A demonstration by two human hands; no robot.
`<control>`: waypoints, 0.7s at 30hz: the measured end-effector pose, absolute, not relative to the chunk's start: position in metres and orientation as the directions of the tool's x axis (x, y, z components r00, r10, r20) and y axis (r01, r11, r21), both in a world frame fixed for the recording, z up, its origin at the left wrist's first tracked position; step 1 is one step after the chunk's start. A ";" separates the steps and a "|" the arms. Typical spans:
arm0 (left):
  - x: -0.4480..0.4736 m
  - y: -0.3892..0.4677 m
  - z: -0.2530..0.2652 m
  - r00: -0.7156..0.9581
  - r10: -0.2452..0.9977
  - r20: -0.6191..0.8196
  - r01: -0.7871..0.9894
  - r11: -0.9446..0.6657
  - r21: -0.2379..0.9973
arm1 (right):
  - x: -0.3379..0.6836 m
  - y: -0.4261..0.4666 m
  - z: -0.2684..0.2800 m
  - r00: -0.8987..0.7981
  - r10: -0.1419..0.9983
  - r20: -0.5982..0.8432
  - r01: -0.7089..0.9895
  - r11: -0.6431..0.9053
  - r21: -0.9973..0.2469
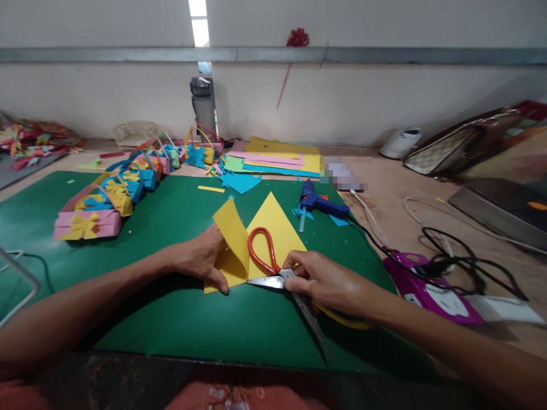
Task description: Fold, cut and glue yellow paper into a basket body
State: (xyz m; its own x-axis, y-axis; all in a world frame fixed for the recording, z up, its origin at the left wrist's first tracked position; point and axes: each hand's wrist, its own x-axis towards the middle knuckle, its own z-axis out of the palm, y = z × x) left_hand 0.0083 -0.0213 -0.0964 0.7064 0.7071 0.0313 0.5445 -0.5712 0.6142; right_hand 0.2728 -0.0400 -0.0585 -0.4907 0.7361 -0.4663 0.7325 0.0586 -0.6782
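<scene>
My left hand (200,259) holds a sheet of yellow paper (273,219) on the green mat. Its thumb presses the near edge, while the other fingers are partly hidden behind the raised left flap. My right hand (314,279) grips a pair of scissors (269,282) around the pivot, with the blades spread wide. One blade lies along the paper's near edge, its tip at the bottom of the fold. The other blade points toward me. An orange handle loop rests over the paper, and a yellow handle shows below my right wrist.
Small paper baskets (88,224) with bows line the left. Stacked coloured sheets (277,158) and a grey bottle (204,111) stand at the back. Right of the paper lies a blue glue gun (322,203), its cord running to a purple power strip (431,290). The green mat (179,324) ends at the near edge.
</scene>
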 end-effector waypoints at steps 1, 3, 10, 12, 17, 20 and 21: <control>0.008 -0.021 -0.097 0.707 0.706 0.039 0.536 -0.572 0.621 | 0.272 -0.040 -0.059 -0.495 0.736 -0.462 0.730 0.065 -0.680; 0.008 -0.020 -0.098 0.711 0.702 0.038 0.527 -0.567 0.633 | 0.270 -0.040 -0.059 -0.505 0.733 -0.455 0.724 0.073 -0.686; 0.010 -0.026 -0.097 0.702 0.709 0.068 0.550 -0.601 0.580 | 0.273 -0.033 -0.054 -0.495 0.716 -0.492 0.733 0.041 -0.678; 0.014 -0.031 -0.099 0.678 0.731 0.072 0.593 -0.602 0.534 | 0.274 -0.028 -0.053 -0.502 0.714 -0.488 0.741 0.065 -0.668; 0.020 -0.043 -0.104 0.607 0.786 0.122 0.649 -0.578 0.495 | 0.275 -0.022 -0.054 -0.511 0.735 -0.447 0.773 0.164 -0.613; 0.012 -0.046 -0.102 0.638 0.766 0.081 0.644 -0.588 0.489 | 0.275 -0.022 -0.054 -0.546 0.731 -0.408 0.739 0.192 -0.646; 0.008 -0.047 -0.101 0.663 0.747 0.055 0.637 -0.601 0.483 | 0.275 -0.022 -0.055 -0.559 0.719 -0.412 0.722 0.177 -0.669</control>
State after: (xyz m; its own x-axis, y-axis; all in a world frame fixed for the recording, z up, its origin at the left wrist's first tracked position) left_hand 0.0076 -0.0469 -0.1010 0.6629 0.7467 0.0552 0.6366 -0.6009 0.4833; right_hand 0.2747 -0.0215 -0.0548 -0.5591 0.7193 -0.4123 0.7215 0.1772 -0.6693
